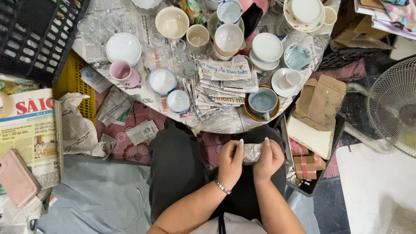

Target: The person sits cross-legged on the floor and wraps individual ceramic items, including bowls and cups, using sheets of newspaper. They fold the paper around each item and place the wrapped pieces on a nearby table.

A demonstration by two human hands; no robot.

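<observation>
Over my lap, my left hand (230, 163) and my right hand (269, 159) together clasp a small bundle wrapped in newspaper (251, 152). What is inside the wrap is hidden. A bracelet sits on my left wrist. Just ahead, a stack of cut newspaper sheets (219, 89) lies on the round table (255, 123). Next to that stack a grey-blue cup on a brown saucer (262, 102) stands at the table's near edge.
The table holds many cups, bowls, saucers and small glasses, among them a pink mug (123, 73). A black crate (37, 37) and yellow crate (76, 84) stand left. A pink phone (16, 177) lies on newspapers. Cardboard boxes (320, 102) and a fan (396, 106) are right.
</observation>
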